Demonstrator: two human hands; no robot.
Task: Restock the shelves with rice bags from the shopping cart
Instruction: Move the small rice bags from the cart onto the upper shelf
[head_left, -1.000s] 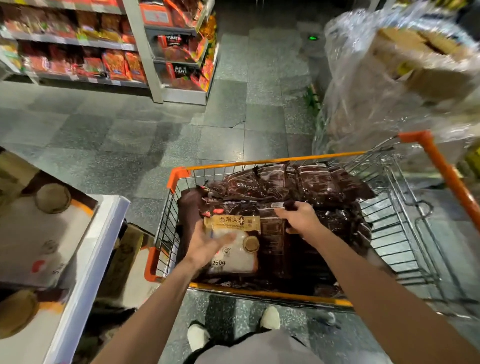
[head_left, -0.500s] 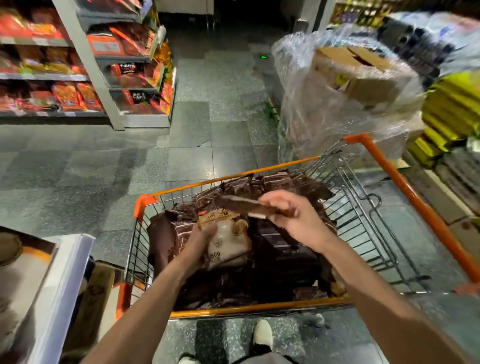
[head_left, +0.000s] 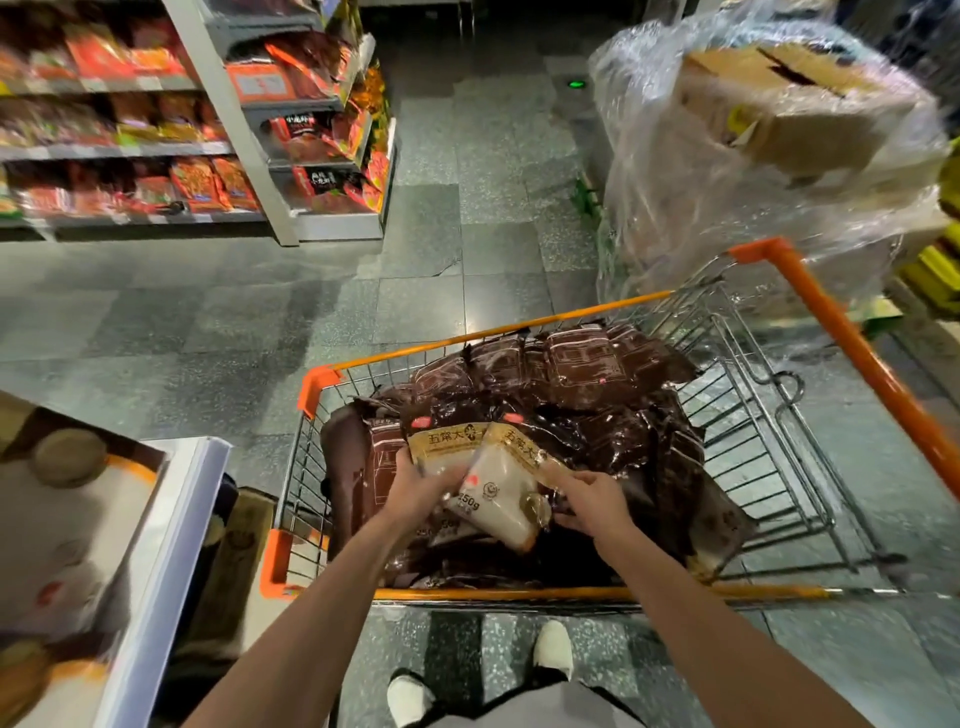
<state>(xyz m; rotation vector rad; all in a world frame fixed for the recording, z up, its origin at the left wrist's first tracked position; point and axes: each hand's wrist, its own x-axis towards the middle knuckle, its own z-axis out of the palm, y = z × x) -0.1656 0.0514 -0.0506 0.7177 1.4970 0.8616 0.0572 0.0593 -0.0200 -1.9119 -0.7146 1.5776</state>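
Nearest, a pair of white shoes (head_left: 553, 649) stands on the grey tiled floor (head_left: 208, 332), just short of the near rim of the shopping cart (head_left: 519, 592). Both forearms reach over that rim into the near-left part of the basket.

The left hand (head_left: 415, 488) has its fingers curled round a rice bag (head_left: 441, 447). The bag's gold top band lies about level and faces the cart's far end, so its long axis runs near to far. More "250g" print shows under the hand, but how many bags it holds cannot be told.

The right hand (head_left: 592, 499) grips the right edge of a tilted rice bag (head_left: 498, 504) between thumb and fingers. This bag is raised above the load and overlaps the first. Its gold band also lies at the far end but slants down toward the right. Its clear, white-filled body runs back toward the near rim.

The wire basket with orange rim is heaped with dark brown bags (head_left: 571, 374), which lie flat and overlapping, highest toward the far rim. The right part of the basket shows bare wire.

To the left, beside the cart's near-left corner, a white-edged shelf (head_left: 171, 561) carries pale, blurred packs (head_left: 72, 519).

Farther off across the floor, store shelving (head_left: 218, 156) holds red and orange packets. Beyond the cart's far-right corner stands a plastic-wrapped stack of cardboard boxes (head_left: 753, 130).
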